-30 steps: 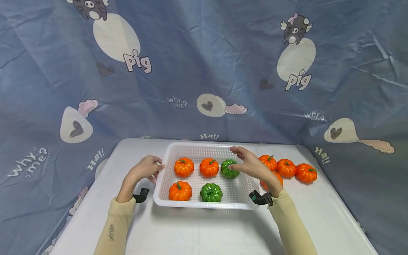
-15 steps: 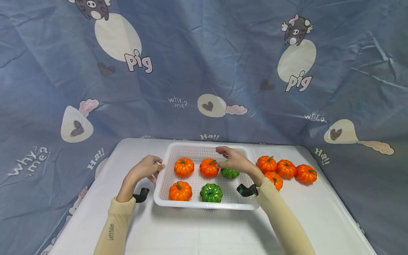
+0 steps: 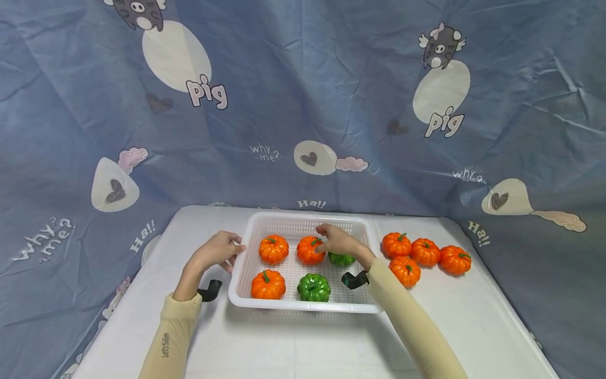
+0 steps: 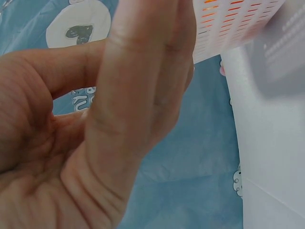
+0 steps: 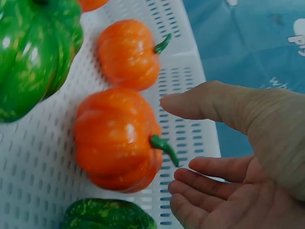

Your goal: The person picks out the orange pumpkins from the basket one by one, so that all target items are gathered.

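Note:
A white perforated plastic basket (image 3: 303, 304) holds three orange toy pumpkins and two green ones. My left hand (image 3: 218, 249) holds the basket's left rim, one fingertip over the edge and other digits against the outside. Over the basket, my right hand (image 3: 340, 240) reaches to the back middle orange pumpkin (image 3: 307, 251). In the right wrist view, thumb and fingers are spread on either side of this pumpkin's green stem (image 5: 164, 148), with gaps visible. The back green pumpkin (image 3: 342, 260) is partly hidden under my right hand. Another green pumpkin (image 3: 314, 288) lies at the front.
Inside the basket, further orange pumpkins lie at back left (image 3: 273, 249) and front left (image 3: 268, 285). Several orange pumpkins (image 3: 425, 252) sit on the white table (image 3: 473, 316) right of the basket. A blue printed cloth (image 3: 265, 116) hangs behind and along the sides.
My right hand has moved left and slightly down, from the back green pumpkin to the middle orange one. My left hand stays on the basket rim.

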Demonstrator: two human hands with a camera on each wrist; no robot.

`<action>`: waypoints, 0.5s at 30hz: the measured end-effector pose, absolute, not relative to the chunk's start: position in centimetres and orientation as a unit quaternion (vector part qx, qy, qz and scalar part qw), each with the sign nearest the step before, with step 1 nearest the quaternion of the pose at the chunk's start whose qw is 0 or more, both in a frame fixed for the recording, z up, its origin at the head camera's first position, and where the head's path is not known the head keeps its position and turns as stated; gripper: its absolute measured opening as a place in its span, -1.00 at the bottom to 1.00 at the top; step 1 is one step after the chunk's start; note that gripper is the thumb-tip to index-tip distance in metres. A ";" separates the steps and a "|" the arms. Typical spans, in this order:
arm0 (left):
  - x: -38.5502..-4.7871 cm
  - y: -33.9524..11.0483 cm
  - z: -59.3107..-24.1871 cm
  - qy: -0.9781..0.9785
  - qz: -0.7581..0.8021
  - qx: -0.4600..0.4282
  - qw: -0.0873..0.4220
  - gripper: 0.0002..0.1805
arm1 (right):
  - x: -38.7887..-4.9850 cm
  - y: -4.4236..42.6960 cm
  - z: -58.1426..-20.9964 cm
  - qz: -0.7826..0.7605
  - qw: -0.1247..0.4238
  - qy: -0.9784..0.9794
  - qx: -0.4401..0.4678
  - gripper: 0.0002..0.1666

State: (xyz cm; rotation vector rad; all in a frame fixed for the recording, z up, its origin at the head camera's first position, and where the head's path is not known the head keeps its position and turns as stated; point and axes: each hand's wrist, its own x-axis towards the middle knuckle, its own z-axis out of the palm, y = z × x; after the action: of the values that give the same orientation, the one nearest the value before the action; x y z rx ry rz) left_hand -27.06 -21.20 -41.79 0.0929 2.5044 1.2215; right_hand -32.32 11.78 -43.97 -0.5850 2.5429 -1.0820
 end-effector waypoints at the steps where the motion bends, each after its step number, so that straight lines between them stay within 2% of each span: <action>1: -27.0 -21.2 -41.8 0.884 0.431 0.033 0.176 -0.51 | -32.4 11.7 -44.1 -0.374 0.158 0.891 -0.201 -0.17; 9: -27.0 -21.1 -41.7 0.885 0.428 0.028 0.178 -0.50 | -32.7 11.5 -44.7 -0.343 0.166 0.903 -0.196 -0.14; 15: -27.0 -21.0 -41.7 0.886 0.427 0.027 0.179 -0.52 | -32.7 11.1 -45.1 -0.321 0.198 0.907 -0.187 -0.11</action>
State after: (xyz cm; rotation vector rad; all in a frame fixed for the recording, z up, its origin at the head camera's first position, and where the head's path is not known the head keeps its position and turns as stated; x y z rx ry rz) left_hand -27.01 -21.04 -41.67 0.0758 2.5041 1.2065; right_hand -32.72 11.06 -45.08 -0.5242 2.5384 -0.8969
